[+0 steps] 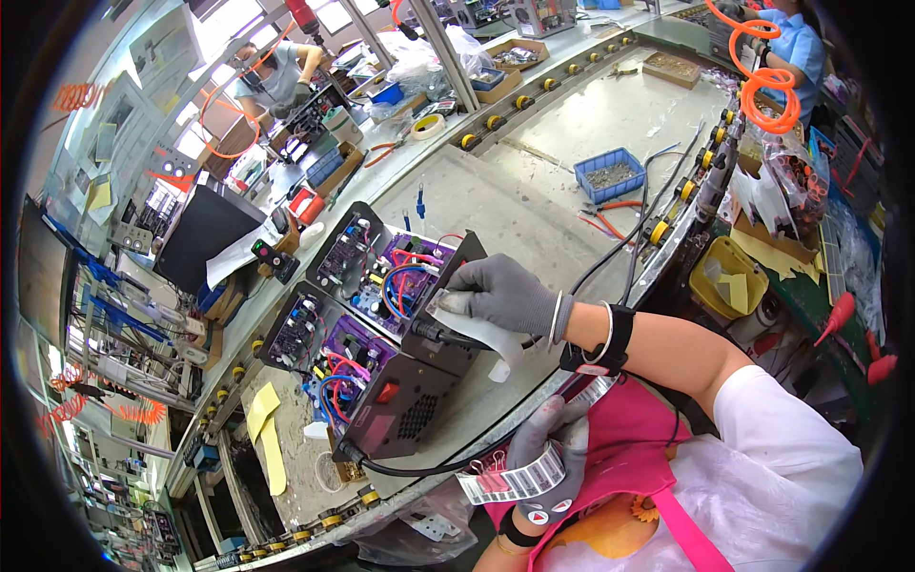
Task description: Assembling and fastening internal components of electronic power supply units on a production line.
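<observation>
My right hand, in a grey glove, is closed with its fingertips at the corner of an open black metal case. A thin whitish strip hangs from under those fingers. Lower down, my left hand, gloved too, is closed round a strip of printed labels with a pink binder clip on it. Small triangle stickers sit on the back of that glove. Inside the case are purple circuit boards and red and blue wires. A second open case stands against it. A black cable leads from the nearer case.
A roller conveyor curves around the worktop. On it lie a blue bin of small parts and yellow paper. Two co-workers, one at the far left and one at the far right, are nearby. A yellow basket stands right.
</observation>
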The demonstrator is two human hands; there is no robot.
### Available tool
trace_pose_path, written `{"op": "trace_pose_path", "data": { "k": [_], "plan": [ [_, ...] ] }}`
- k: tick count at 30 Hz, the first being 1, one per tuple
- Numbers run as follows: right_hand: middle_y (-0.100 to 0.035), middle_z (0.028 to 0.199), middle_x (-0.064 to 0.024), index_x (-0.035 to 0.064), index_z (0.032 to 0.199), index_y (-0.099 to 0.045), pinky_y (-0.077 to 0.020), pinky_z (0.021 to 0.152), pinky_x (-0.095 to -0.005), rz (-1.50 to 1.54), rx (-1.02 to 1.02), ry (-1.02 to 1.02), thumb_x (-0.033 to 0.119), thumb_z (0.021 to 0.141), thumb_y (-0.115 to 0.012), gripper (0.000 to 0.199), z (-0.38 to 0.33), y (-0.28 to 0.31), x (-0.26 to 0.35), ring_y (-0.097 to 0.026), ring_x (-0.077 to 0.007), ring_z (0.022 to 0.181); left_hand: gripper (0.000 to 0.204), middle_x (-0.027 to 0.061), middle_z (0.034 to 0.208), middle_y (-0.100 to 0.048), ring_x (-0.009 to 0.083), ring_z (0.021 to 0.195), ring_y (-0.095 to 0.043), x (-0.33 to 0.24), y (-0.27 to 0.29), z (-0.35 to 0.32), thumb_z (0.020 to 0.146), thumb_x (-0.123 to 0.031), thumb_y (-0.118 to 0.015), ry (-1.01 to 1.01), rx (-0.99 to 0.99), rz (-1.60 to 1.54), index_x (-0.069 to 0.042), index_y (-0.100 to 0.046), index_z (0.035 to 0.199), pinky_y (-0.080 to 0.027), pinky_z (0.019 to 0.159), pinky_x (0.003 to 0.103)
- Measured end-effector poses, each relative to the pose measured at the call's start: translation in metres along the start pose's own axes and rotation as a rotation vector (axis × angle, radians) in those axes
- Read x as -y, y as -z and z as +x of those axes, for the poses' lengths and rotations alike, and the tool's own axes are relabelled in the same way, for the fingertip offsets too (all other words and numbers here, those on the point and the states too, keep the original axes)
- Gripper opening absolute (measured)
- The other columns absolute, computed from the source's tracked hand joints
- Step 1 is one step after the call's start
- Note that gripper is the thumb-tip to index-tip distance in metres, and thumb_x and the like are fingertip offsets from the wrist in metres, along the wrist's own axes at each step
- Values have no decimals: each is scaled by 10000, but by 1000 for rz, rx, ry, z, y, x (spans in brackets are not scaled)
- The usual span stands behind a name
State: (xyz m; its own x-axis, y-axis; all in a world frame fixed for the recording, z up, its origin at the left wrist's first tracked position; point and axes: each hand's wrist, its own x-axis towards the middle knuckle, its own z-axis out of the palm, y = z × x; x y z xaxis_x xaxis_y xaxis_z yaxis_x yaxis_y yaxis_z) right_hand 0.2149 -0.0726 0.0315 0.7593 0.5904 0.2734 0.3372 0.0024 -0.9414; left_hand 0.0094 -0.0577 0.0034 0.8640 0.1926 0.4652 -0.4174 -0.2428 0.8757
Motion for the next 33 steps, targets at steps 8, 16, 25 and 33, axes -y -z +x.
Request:
{"op": "trace_pose_path", "data": {
  "k": [8, 16, 25, 33],
  "plan": [
    [-670, 883, -166, 13, 939, -671, -494, 749, -347, -83, -25, 214, 147, 731, -600, 257, -1, -7, 1, -635, -268, 799, 420, 141, 1009, -640, 191, 921, -607, 4, -2, -11, 863, -11, -605, 110, -200, -98, 2, -452, 1253, -492, 833, 293],
    [-667, 803, -148, -11, 979, -647, -476, 689, -319, 17, -26, 14, 100, 764, -618, 244, -13, 0, 13, -617, -211, 715, 438, 168, 1060, -628, 223, 962, -610, -12, -10, 0, 876, -24, -579, 180, 62, 36, 11, -417, 1282, -486, 862, 321],
    [-661, 860, -188, -25, 966, -648, -489, 736, -345, -35, -65, 89, 160, 711, -588, 320, -7, -8, 5, -633, -247, 783, 372, 161, 955, -657, 231, 846, -637, 2, -14, 5, 845, -45, -621, 28, 47, -240, 27, -492, 1186, -497, 795, 312],
    [-673, 749, -119, 19, 901, -681, -495, 661, -322, 0, -68, -46, 279, 818, -660, 273, -5, -2, 8, -642, -186, 680, 416, 170, 965, -675, 212, 870, -662, 4, -2, -7, 835, -8, -641, 131, -78, -124, -10, -454, 1207, -500, 817, 318]
  ]
}}
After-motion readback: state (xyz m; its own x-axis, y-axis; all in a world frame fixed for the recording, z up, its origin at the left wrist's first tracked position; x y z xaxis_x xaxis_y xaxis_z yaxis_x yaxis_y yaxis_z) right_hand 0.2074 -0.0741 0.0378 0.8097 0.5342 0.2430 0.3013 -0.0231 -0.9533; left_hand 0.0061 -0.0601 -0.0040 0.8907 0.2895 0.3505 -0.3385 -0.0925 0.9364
